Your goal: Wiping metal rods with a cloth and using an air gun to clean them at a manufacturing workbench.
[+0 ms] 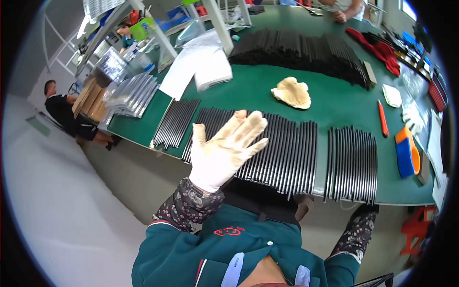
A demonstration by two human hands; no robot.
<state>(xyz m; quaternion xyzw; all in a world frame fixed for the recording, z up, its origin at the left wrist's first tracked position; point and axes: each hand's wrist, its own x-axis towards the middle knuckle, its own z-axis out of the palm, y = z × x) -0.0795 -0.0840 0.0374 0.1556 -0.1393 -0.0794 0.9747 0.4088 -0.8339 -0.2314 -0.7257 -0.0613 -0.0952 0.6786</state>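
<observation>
My left hand point(222, 150), in a white glove, is held palm up with its fingers spread and nothing in it. One fingertip pokes bare out of the glove. Below it lies a wide row of thin black rods point(287, 155), side by side at the near table edge. A smaller batch of rods point(177, 123) lies left of the hand, and another group point(351, 162) sits apart on the right. My right forearm point(358, 229), in a dark flowered sleeve, reaches the table's near edge beyond that group; the hand itself is hidden there.
Across the green table point(248, 98) lies a long pile of black rods point(296, 50). A cream glove point(291, 93), an orange pen-like tool point(382, 119) and tape rolls point(405, 155) lie nearer. Packed clear bags point(134, 95) stand left. Other people are at the far side and left.
</observation>
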